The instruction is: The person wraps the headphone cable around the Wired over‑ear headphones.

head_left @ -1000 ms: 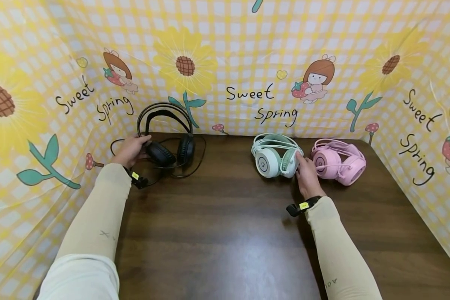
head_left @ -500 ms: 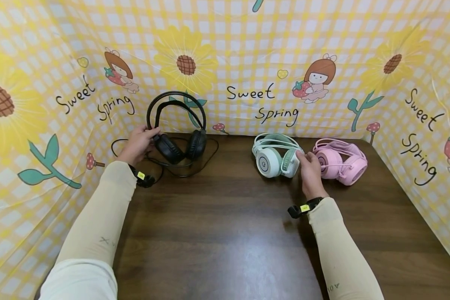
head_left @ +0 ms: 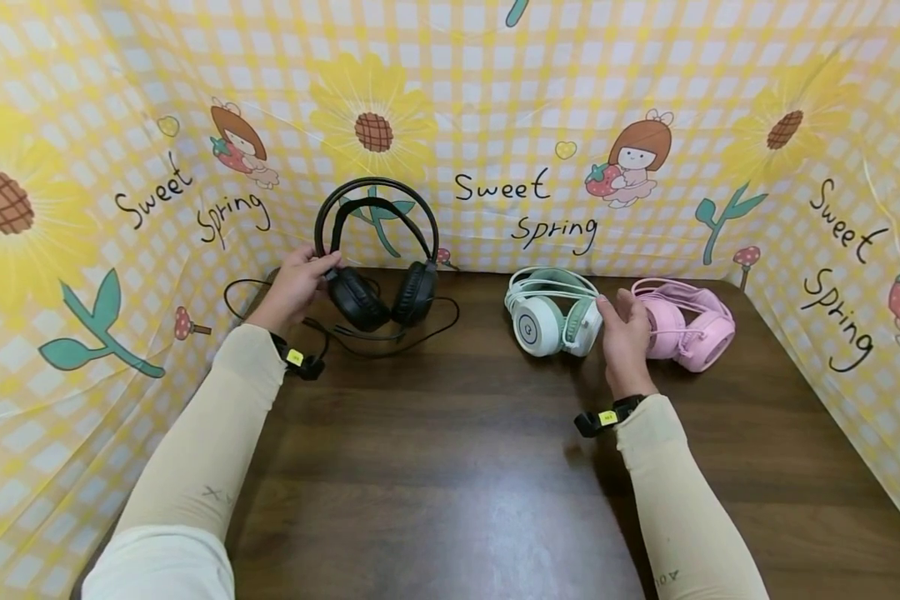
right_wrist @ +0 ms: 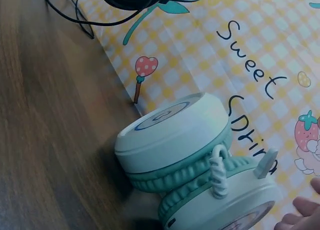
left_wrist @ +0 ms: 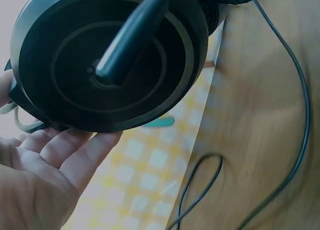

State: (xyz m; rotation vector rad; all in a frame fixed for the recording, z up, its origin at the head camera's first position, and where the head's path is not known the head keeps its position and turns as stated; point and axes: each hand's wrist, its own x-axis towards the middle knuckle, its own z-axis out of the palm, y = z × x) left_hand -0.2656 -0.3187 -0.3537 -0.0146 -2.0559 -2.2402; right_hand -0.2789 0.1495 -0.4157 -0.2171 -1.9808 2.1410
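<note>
My left hand (head_left: 292,287) grips a black over-ear headset (head_left: 357,302) by the side of its headband, just above one ear cup. It stands upright against the back wall, its thin cable trailing on the table. Close up in the left wrist view, the ear cup (left_wrist: 135,102) has a microphone arm across it, and fingers (left_wrist: 75,155) support its edge. My right hand (head_left: 625,346) is between a mint-and-white headset (head_left: 537,327) and a pink headset (head_left: 703,340), thumb and fingers spread. In the right wrist view, its fingers (right_wrist: 304,215) are apart from the mint headset's cup.
The dark wooden table (head_left: 435,467) is enclosed by a yellow checked cloth wall (head_left: 487,100) at the back and both sides. Loops of black cable (head_left: 435,333) lie on the tabletop around the black headset. The mint and pink headsets sit near the back edge.
My left hand has raised the black headset and moved it to the right, dragging the cable. My right hand has loosened from the mint headset's cup, its fingers spreading.
</note>
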